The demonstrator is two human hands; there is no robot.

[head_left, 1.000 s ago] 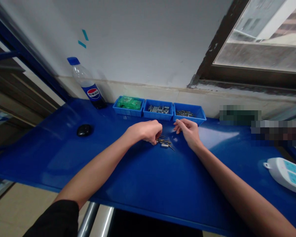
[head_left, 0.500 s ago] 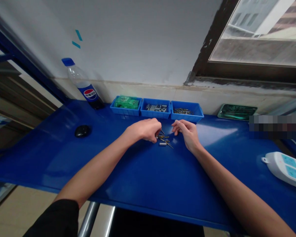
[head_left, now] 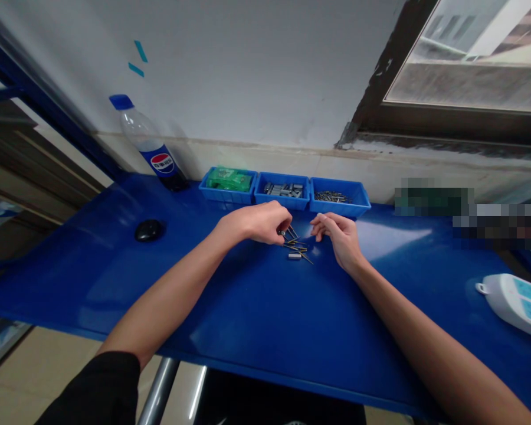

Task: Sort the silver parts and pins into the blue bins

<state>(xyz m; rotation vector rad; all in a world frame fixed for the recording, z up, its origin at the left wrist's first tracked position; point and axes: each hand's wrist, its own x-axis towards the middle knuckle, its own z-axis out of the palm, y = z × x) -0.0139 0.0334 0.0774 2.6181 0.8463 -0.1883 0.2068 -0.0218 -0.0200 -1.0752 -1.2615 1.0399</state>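
Observation:
My left hand (head_left: 264, 223) is closed in a pinch over a small loose pile of thin drill bits (head_left: 297, 247) on the blue table (head_left: 265, 319). A small bit of metal shows at its fingertips, too little to name. Beside the pile, on its near side, lies a short silver metal cylinder (head_left: 294, 256). My right hand (head_left: 337, 236) hovers just right of the pile, thumb against its curled fingers, with nothing visible in them.
Along the wall stand three blue bins: one with green packets (head_left: 230, 179), one with silver metal pieces (head_left: 284, 190), one with thin drill bits (head_left: 331, 196). A cola bottle (head_left: 161, 160) and black mouse (head_left: 148, 230) are left, a white power strip (head_left: 520, 304) right.
My left hand has shifted slightly up and away from the silver cylinder, uncovering more of the pile. My right hand has barely moved. The whole view has shifted a little.

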